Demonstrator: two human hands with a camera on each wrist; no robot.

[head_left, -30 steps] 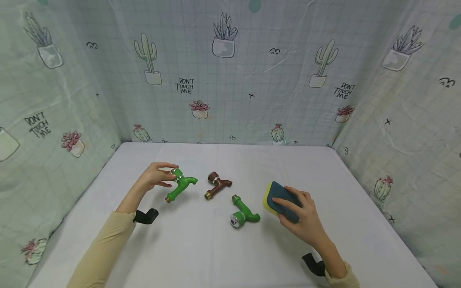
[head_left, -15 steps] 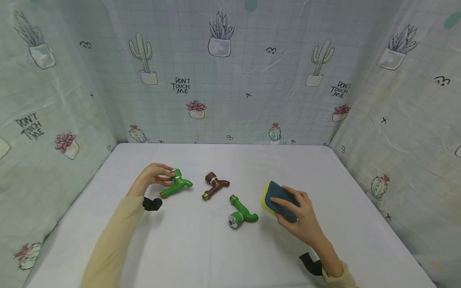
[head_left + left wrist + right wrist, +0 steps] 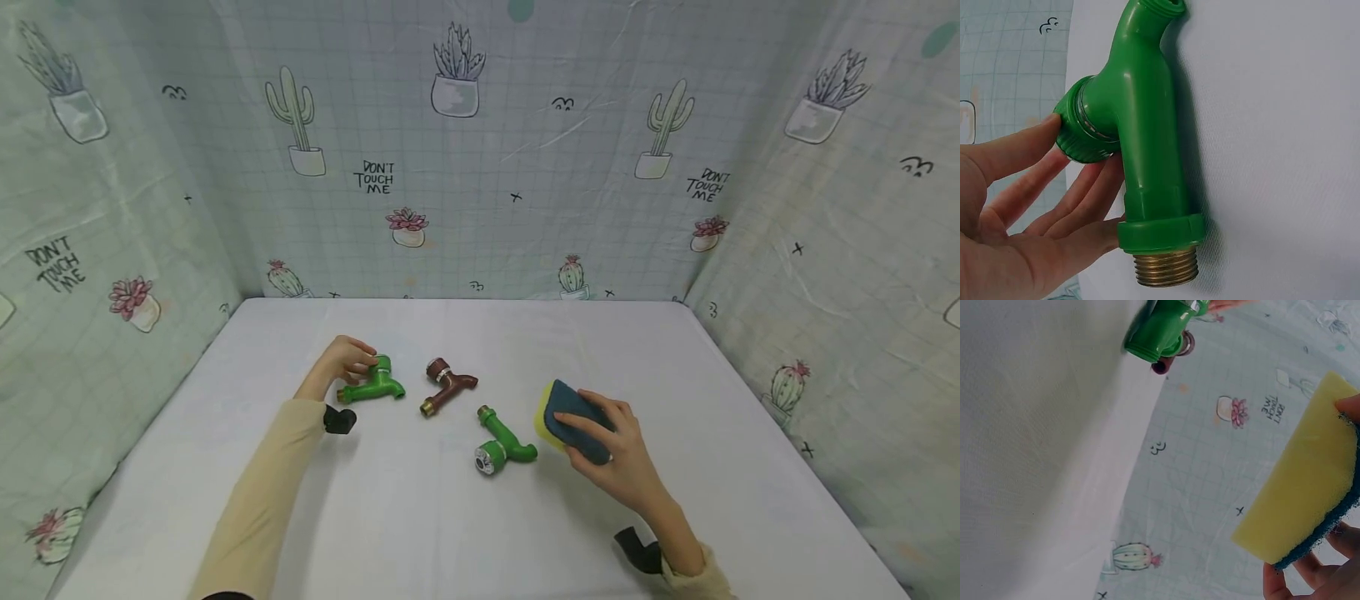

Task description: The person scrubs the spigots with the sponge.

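Note:
At the left of the table, my left hand (image 3: 347, 360) pinches the round knob of a green tap (image 3: 378, 385). In the left wrist view this tap (image 3: 1147, 125) lies close along the white cloth, its brass threaded end (image 3: 1166, 267) pointing toward the wrist side. My right hand (image 3: 618, 454) holds a sponge (image 3: 577, 421) above the table, yellow on one side and dark blue-green on the scouring side. Thumb and fingers grip its edges, as the right wrist view shows the yellow face (image 3: 1310, 475). A second green tap (image 3: 506, 446) lies between the hands, its chrome-capped knob facing me.
A brown tap (image 3: 448, 385) with a brass end lies just right of the held tap. The white table (image 3: 420, 533) is bounded by a cactus-print curtain (image 3: 480, 167) at the back and both sides. Black curved pieces (image 3: 340, 419) stick out from each wrist.
My left hand has lowered the green tap and turned it, so its threaded end now points left. The right hand with the sponge has shifted slightly left. The other taps lie as before.

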